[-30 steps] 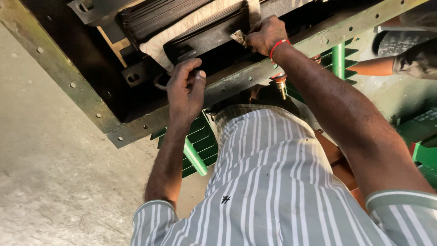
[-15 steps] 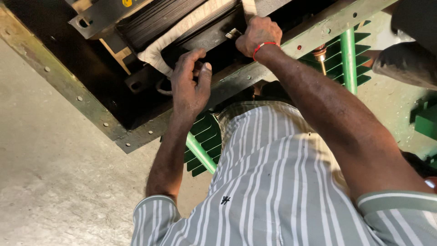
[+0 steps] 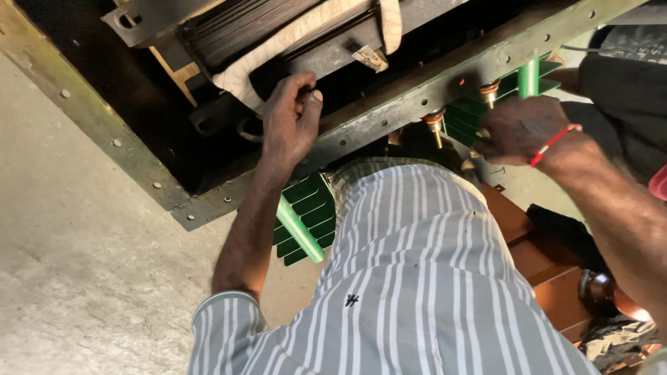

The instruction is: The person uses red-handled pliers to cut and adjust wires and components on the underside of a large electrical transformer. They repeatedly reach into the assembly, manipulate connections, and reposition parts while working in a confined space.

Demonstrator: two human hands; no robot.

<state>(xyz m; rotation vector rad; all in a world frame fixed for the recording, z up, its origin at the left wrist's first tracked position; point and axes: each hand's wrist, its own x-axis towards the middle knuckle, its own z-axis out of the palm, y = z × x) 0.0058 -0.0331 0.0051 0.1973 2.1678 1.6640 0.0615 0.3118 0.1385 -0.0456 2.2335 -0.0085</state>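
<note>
My left hand point(image 3: 292, 119) reaches into an open green metal tank point(image 3: 389, 114) and grips a black clamp bar point(image 3: 326, 61) of the core inside. A white tape-wrapped coil point(image 3: 292, 38) lies just above the fingers. My right hand point(image 3: 517, 128), with a red thread on the wrist, hovers outside the tank over its bolted rim. It is next to two brass terminal studs point(image 3: 488, 90) and holds nothing, the fingers loosely curled. My striped shirt point(image 3: 417, 278) fills the lower middle.
Green cooling fins point(image 3: 306, 219) stick out below the tank rim. Another person in dark clothes point(image 3: 625, 76) stands at the far right. A brown metal part point(image 3: 542, 257) lies at lower right. Bare concrete floor point(image 3: 83, 278) is on the left.
My right hand has let go inside the tank and swung right and down to the rim near the brass studs. The left hand keeps its grip.
</note>
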